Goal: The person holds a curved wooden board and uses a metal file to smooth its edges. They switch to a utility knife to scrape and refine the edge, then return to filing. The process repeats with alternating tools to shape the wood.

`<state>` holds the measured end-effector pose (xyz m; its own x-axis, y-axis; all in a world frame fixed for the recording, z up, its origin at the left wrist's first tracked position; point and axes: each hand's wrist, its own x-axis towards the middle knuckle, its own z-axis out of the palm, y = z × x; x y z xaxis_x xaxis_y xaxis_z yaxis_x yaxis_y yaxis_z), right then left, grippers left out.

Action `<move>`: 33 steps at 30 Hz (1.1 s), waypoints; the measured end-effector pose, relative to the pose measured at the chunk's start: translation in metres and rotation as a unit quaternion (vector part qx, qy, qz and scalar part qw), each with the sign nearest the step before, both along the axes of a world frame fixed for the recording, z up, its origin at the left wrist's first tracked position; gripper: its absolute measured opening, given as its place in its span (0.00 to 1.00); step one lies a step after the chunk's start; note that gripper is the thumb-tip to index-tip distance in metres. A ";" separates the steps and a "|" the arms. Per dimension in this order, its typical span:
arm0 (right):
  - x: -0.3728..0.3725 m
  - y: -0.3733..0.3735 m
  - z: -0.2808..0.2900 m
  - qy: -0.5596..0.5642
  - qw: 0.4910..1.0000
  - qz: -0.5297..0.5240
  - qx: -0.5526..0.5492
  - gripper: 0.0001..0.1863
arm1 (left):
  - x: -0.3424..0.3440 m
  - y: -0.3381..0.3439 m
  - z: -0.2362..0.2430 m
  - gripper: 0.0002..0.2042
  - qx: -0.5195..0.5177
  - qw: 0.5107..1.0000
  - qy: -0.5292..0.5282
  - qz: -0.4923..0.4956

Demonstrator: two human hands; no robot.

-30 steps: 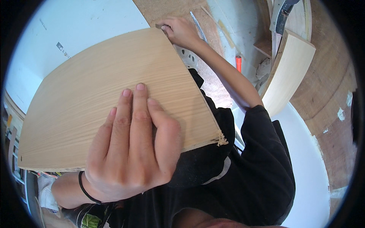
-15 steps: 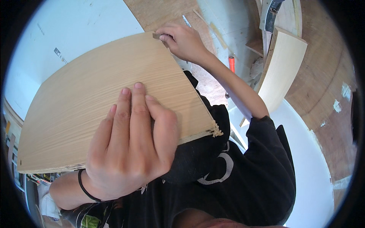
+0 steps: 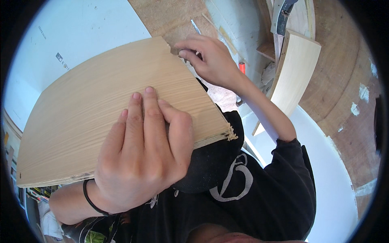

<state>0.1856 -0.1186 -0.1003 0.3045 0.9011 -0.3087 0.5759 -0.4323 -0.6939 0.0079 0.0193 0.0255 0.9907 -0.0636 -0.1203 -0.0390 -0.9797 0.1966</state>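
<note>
A pale wood-grained board [image 3: 89, 105] lies tilted across my lap, its layered near edge facing me. My left hand [image 3: 146, 150] rests on its top face with the fingers stretched out, a dark band round the wrist. At the far right corner, my right hand [image 3: 208, 58] has its thumb and fingers closed on a small brown piece [image 3: 174, 51], mostly hidden by the fingers; its kind is unclear. This piece is beside the board's right edge. Frayed wood shreds [image 3: 231, 133] hang from the near right corner.
A large white sheet [image 3: 89, 36] lies beyond the board on the left. To the right, a narrow pale board [image 3: 298, 69] leans near a grey-and-black tool [image 3: 282, 18]. Behind my right forearm is a red-ended object [image 3: 242, 67]. Offcuts lie on the floor.
My right hand has shifted rightward and slightly toward me, away from the board's far corner. My left hand stays flat on the board, nearly in place.
</note>
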 end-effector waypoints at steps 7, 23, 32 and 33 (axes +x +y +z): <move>-0.005 -0.006 0.020 0.031 0.999 -0.023 0.026 0.09 | 0.000 0.000 -0.001 0.07 -0.002 1.000 -0.007 -0.001; -0.007 -0.010 0.087 0.045 0.998 0.000 0.037 0.09 | -0.001 -0.002 -0.001 0.09 -0.005 1.000 -0.004 0.007; -0.010 -0.015 0.141 0.043 0.999 0.015 0.026 0.11 | -0.005 -0.003 -0.002 0.11 -0.001 1.000 -0.005 0.008; -0.010 -0.014 0.145 0.045 0.998 0.015 0.030 0.11 | -0.005 -0.003 -0.001 0.11 -0.001 1.000 -0.004 0.007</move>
